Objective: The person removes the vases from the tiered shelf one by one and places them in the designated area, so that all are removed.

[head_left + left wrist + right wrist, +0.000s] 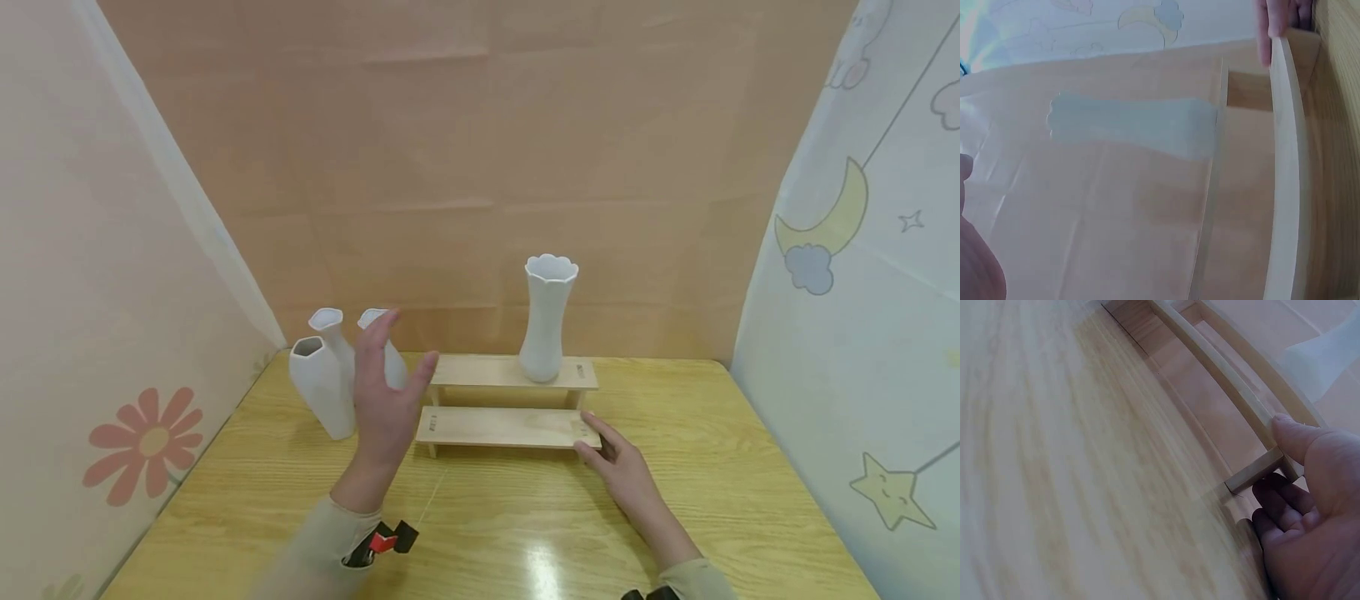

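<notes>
A two-tier wooden shelf (487, 423) stands on the table. My right hand (626, 479) grips the right end of its lower board, the thumb (1297, 434) on the board's edge and the other fingers curled beside the end support. A tall white vase (546, 321) with a scalloped rim stands upright on the upper board (472, 371), toward the right. My left hand (386, 408) is raised left of the shelf, fingers up and thumb spread, with nothing held. Behind it, partly hidden, are a white vase with an angular mouth (321, 387) and two flared-rim vases (327, 321).
The yellow wood-grain table (675, 433) reaches a pinkish-tan backdrop (487, 167) behind the shelf. A patterned panel with a red flower (153, 442) borders the left side, and another with a moon (832, 221) borders the right.
</notes>
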Demonstrator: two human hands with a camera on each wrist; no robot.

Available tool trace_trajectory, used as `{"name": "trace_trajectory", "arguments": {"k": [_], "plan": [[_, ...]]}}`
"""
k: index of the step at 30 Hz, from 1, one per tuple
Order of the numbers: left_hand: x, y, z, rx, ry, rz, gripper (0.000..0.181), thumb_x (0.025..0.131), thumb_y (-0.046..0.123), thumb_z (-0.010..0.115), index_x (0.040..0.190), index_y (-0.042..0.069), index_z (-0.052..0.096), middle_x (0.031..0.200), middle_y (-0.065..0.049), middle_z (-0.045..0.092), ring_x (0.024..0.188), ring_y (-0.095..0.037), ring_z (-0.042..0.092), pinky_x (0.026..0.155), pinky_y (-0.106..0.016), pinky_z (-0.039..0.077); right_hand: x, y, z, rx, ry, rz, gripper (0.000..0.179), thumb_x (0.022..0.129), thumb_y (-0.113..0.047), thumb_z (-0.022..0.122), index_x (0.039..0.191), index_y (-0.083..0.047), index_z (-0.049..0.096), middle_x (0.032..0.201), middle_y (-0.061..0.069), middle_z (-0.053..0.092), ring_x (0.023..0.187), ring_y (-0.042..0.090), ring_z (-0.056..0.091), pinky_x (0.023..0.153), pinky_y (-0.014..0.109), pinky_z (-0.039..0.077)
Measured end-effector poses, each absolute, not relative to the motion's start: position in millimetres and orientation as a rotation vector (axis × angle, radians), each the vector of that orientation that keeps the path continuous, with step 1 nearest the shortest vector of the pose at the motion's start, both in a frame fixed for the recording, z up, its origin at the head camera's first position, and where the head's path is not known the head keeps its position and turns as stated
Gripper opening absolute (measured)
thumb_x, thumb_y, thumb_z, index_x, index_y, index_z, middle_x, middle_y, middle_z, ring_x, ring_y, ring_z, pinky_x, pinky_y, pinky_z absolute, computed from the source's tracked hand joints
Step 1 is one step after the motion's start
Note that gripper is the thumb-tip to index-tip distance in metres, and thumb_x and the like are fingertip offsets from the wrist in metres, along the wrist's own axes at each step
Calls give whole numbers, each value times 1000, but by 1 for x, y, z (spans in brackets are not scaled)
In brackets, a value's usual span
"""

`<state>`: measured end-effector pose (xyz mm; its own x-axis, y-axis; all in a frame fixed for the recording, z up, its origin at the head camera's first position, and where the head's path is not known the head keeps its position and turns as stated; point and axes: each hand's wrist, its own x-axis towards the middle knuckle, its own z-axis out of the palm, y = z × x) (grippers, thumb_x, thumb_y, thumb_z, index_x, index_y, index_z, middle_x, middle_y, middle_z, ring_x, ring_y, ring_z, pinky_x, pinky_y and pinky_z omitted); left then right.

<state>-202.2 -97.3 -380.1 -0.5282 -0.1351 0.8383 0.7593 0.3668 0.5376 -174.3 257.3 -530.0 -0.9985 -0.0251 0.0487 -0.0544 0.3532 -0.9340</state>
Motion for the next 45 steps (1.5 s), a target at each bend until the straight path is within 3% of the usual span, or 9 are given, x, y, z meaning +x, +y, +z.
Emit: {"name": "trace_trajectory", "arguments": {"k": [4,8,14,22,30,39,45], "plan": [[-209,-72,-379,-627,-1841,-1294,74,97,9,85,162,8,50,160,-14,53,152,-30,45,126,-52,37,-175,257,-530,80,-2567,1765,73,108,-47,71,171,-22,43,178,7,34,153,34,48,119,51,46],[-215,-52,-381,-637,-1980,-1336,74,101,20,84,165,11,48,163,-12,49,152,-32,44,124,-59,39,-175,257,-529,77,-2570,1773,73,108,-48,71,171,-23,44,178,7,34,156,33,43,120,50,44],[-228,-30,-385,-584,-2165,-1458,79,103,32,82,169,14,42,166,-9,44,155,-29,42,126,-59,37,-175,258,-529,64,-2571,1784,74,107,-49,71,171,-24,44,178,6,33,155,34,45,121,52,43],[-238,-9,-389,-566,-2184,-1597,80,103,34,82,170,17,41,166,-8,47,155,-27,43,126,-60,37,-175,259,-529,69,-2575,1763,73,107,-49,71,170,-23,45,178,7,34,158,33,40,121,51,43],[-248,11,-389,-528,-2174,-1625,79,102,31,84,168,17,44,160,-8,55,151,-30,48,123,-60,41,-175,258,-530,55,-2579,1765,73,107,-49,71,171,-24,45,178,7,33,147,32,56,121,49,43],[-261,28,-395,-496,-2199,-1650,74,102,25,83,166,14,47,159,-8,57,151,-30,50,122,-58,43,-174,259,-528,58,-2562,1809,73,107,-49,71,170,-24,45,179,7,32,158,35,40,125,53,36],[-266,36,-393,-492,-2191,-1680,74,103,25,83,166,10,46,160,-15,56,150,-37,50,120,-63,45,-175,258,-528,50,-2559,1809,72,107,-49,72,170,-25,46,178,5,34,152,34,50,123,53,40]]}}
